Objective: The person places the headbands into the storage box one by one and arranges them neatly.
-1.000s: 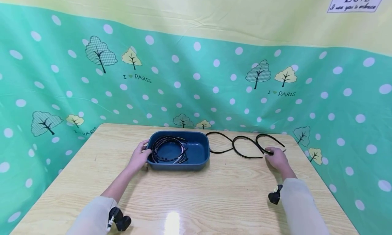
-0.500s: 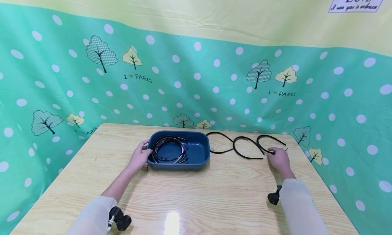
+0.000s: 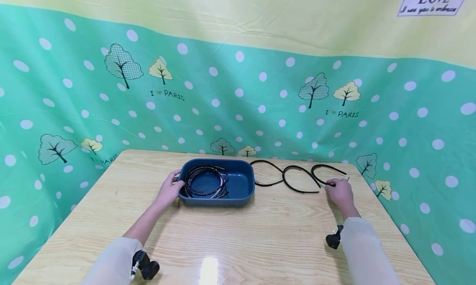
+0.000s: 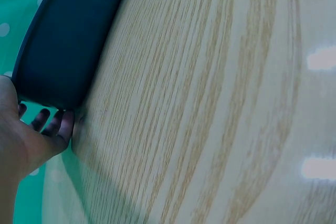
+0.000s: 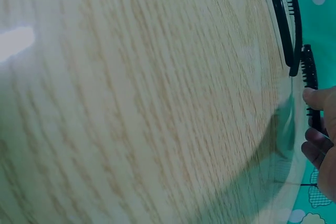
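A dark blue rectangular box (image 3: 219, 202) stands at the back of the table, with several headbands (image 3: 193, 177) piled in its left half. My left hand (image 3: 169, 192) grips the box's left end, thumb at the rim; the left wrist view shows the fingers (image 4: 64, 127) curled by the box's end wall. At the far right, my right hand (image 3: 341, 193) pinches a black toothed headband (image 3: 329, 166). In the right wrist view, thumb and fingers are around this headband (image 5: 310, 69). Part of it is hidden behind the hand.
Two more black headbands lie between the box and my right hand: the middle headband (image 3: 293, 167) and the left headband (image 3: 265, 161), partly hidden by the box. The wooden table (image 3: 238, 239) ends at a green dotted curtain (image 3: 241, 111).
My right hand has shifted very slightly to the right along the near side of the rightmost headband. The left hand and the box have stayed in place.
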`<state>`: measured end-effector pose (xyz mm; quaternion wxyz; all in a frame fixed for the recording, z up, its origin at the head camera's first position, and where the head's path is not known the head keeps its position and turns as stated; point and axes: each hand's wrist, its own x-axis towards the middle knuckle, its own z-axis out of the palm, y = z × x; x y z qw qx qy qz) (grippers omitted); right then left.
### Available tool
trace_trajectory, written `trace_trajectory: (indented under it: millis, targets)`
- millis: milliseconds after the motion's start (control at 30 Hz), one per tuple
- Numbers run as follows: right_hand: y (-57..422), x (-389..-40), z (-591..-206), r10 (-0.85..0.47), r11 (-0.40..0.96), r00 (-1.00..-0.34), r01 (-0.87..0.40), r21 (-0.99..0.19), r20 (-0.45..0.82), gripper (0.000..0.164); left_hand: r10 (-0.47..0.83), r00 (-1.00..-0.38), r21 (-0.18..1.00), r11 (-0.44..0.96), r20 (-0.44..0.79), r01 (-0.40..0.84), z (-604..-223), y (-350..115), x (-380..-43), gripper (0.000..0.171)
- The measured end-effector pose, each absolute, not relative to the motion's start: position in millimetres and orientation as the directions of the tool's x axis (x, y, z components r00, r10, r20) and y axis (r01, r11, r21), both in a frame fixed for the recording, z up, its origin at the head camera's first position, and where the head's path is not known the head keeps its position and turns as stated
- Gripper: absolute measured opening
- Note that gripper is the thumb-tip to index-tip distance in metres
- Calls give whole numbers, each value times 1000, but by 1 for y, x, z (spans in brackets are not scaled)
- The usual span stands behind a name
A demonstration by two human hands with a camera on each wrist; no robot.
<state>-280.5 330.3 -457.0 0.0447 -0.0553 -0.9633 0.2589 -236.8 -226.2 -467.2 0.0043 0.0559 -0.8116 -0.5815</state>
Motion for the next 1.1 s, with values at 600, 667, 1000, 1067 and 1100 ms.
trace_trajectory:
  millis: [600, 667, 1000, 1067, 1100]
  targets:
    - [331, -280, -455, 153, 862, -972, 44, -505, 177, 32, -100, -993, 944, 320, -57, -86, -467, -226, -237, 51]
    - [331, -280, -454, 151, 865, -968, 31, -501, 200, 31, -101, -993, 944, 320, -55, -85, -467, -226, -238, 51]
    - [322, -278, -443, 115, 869, -964, -20, -494, 241, 34, -106, -993, 935, 345, -52, -85, -467, -227, -238, 52]
    - [321, -277, -441, 116, 866, -963, -21, -500, 243, 34, -102, -993, 936, 341, -58, -89, -467, -227, -237, 52]
    - [320, -277, -440, 117, 865, -963, -21, -501, 244, 34, -101, -993, 937, 338, -60, -91, -466, -227, -237, 52]
